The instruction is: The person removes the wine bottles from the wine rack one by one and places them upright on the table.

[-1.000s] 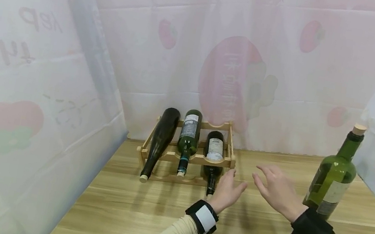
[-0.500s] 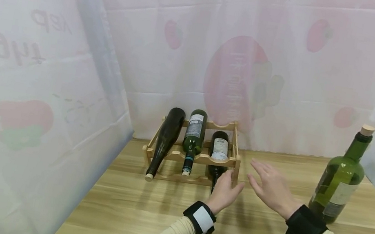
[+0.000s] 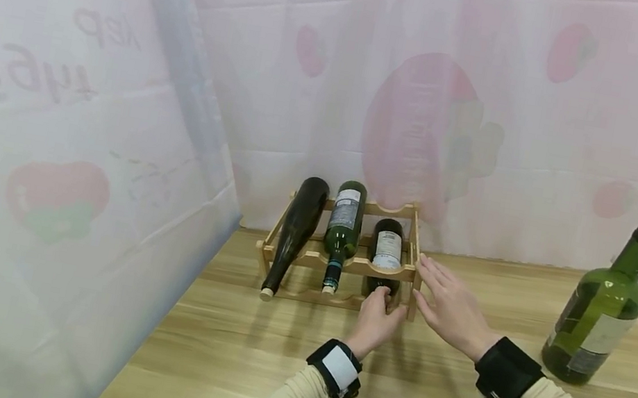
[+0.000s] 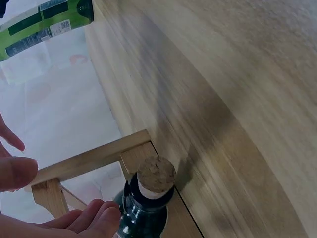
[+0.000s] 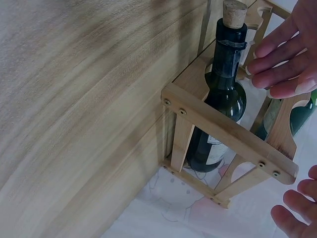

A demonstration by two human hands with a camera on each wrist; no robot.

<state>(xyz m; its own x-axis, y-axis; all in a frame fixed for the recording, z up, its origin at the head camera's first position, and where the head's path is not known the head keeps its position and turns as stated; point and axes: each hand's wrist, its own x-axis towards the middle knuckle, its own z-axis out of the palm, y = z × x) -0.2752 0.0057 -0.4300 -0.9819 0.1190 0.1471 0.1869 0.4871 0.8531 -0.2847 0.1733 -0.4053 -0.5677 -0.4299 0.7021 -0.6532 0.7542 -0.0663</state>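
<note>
A small wooden wine rack (image 3: 309, 259) holds two bottles on top and a dark wine bottle (image 3: 389, 246) in its lower right slot. My left hand (image 3: 376, 322) is in front of that bottle's neck, hiding it in the head view. The left wrist view shows its corked neck (image 4: 146, 208) beside the left fingers (image 4: 99, 220), which are loosely extended rather than wrapped round it. My right hand (image 3: 455, 313) has its fingertips right at the rack's front right corner. In the right wrist view, the right fingers (image 5: 292, 210) are spread beside the upper rail.
A long dark bottle (image 3: 299, 220) and a green bottle (image 3: 344, 221) lie on the rack's top tier, necks toward me. Upright on the wooden table (image 3: 242, 355) at the right stands a corked green bottle (image 3: 596, 323). White printed curtains (image 3: 321, 108) enclose the back and sides.
My right hand has moved left to the rack's right corner. The left hand has reached forward to the lower bottle's neck. The head view has shifted, so the rack appears farther right.
</note>
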